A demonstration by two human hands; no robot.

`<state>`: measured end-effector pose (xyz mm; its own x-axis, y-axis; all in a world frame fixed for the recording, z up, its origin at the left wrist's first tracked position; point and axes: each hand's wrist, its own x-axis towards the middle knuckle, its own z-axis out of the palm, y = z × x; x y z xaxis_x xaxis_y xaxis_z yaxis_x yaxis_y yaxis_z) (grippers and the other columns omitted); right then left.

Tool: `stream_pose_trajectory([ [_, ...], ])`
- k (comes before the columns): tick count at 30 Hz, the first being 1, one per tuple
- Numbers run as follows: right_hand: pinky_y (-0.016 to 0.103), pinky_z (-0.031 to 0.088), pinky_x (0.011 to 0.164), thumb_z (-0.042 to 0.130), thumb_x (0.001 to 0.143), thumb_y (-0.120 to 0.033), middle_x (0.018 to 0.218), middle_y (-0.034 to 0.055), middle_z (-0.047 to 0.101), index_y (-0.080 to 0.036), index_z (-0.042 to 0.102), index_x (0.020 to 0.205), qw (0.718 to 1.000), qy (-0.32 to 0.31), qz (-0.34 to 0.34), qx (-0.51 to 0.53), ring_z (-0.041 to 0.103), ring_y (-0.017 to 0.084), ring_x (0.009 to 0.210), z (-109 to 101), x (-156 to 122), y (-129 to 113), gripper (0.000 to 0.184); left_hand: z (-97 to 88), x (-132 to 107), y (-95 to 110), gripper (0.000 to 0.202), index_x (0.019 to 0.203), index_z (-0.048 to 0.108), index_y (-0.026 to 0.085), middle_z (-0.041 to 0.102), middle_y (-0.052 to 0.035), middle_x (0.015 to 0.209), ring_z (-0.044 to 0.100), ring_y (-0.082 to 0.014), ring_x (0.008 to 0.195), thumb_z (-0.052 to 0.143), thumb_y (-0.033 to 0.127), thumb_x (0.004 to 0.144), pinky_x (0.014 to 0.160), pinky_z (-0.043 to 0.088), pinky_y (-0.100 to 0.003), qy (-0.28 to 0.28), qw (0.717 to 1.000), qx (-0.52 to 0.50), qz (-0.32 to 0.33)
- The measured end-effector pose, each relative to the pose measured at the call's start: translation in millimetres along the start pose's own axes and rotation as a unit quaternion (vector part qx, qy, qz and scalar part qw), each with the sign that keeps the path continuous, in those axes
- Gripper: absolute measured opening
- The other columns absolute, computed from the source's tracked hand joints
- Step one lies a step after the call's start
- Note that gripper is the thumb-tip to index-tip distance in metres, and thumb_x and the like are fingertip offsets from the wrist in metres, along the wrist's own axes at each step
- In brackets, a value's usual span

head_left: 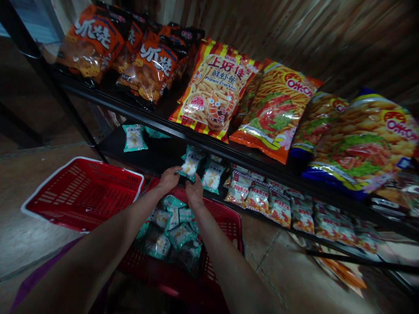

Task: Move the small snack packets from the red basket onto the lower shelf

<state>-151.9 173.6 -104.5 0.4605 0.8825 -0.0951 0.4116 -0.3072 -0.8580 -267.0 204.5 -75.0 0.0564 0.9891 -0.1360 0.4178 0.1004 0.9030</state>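
Teal packet [190, 165] is held in both hands at the front edge of the lower shelf [163, 153], directly above the red basket [234, 227]. Progress, judging by how things lie: only a handful of matching packets are on that shelf, one off to the left [134, 138] and a couple just right of the hands [212, 176]. A heap of the same packets [173, 232] is in the basket, so most of the lot looks unshelved, roughly early to mid. Second basket [81, 192] on the left has nothing visible in it. Left hand [168, 178]: thumb and fingers pinched together on the packet's lower left edge. Right hand [195, 192]: fingers curled in and clamped on its bottom edge, just beside the left. Neither hand touches the heap. The packet is tilted, not lying flat, and whether it touches the shelf can't be told. Red-and-white packets [258, 199] fill the shelf further right, with big cracker bags [212, 91] on the shelf above.
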Motion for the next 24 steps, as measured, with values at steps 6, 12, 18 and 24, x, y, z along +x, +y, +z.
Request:
stream_pose_trajectory([
  [6,0.037,0.034,0.107,0.048,0.072,-0.024,0.128,0.0126,0.057,-0.011,0.052,0.125,1.0,-0.006,0.005,-0.018,0.05,0.024,0.123,-0.8,-3.2,-4.0,0.055,0.7,0.4,0.3,0.036,0.112,0.067,0.011,0.064,-0.0108,0.123,0.057,-0.0176,0.117,0.047,0.008,0.082,0.105,0.037,-0.028,-0.012,1.0,0.006,0.0],
  [12,0.037,0.036,0.105,0.049,0.072,-0.025,0.125,0.0109,0.059,-0.013,0.053,0.124,1.0,-0.006,0.0,-0.019,0.052,0.024,0.119,-1.8,-1.5,-1.7,0.053,1.2,-0.3,-0.6,0.035,0.112,0.067,0.014,0.065,-0.0089,0.122,0.06,-0.0167,0.112,0.048,0.01,0.083,0.103,0.039,-0.028,-0.009,1.0,-0.003,-0.011],
  [18,0.035,0.039,0.102,0.048,0.072,-0.024,0.121,0.0112,0.061,-0.012,0.053,0.123,1.0,-0.012,-0.016,-0.022,0.054,0.024,0.115,-1.6,0.2,1.2,0.052,-0.1,1.2,-0.1,0.036,0.115,0.066,0.009,0.063,-0.0124,0.124,0.058,-0.018,0.116,0.047,0.01,0.084,0.104,0.038,-0.027,-0.019,1.0,0.014,-0.006],
  [24,0.035,0.041,0.098,0.046,0.073,-0.022,0.119,0.0117,0.062,-0.011,0.053,0.124,0.999,0.0,-0.04,-0.025,0.055,0.024,0.113,-3.3,-0.3,1.5,0.052,0.2,1.0,-0.8,0.035,0.113,0.067,0.011,0.062,-0.0106,0.126,0.055,-0.0181,0.119,0.049,0.009,0.083,0.106,0.036,-0.028,-0.016,1.0,-0.008,-0.01],
])
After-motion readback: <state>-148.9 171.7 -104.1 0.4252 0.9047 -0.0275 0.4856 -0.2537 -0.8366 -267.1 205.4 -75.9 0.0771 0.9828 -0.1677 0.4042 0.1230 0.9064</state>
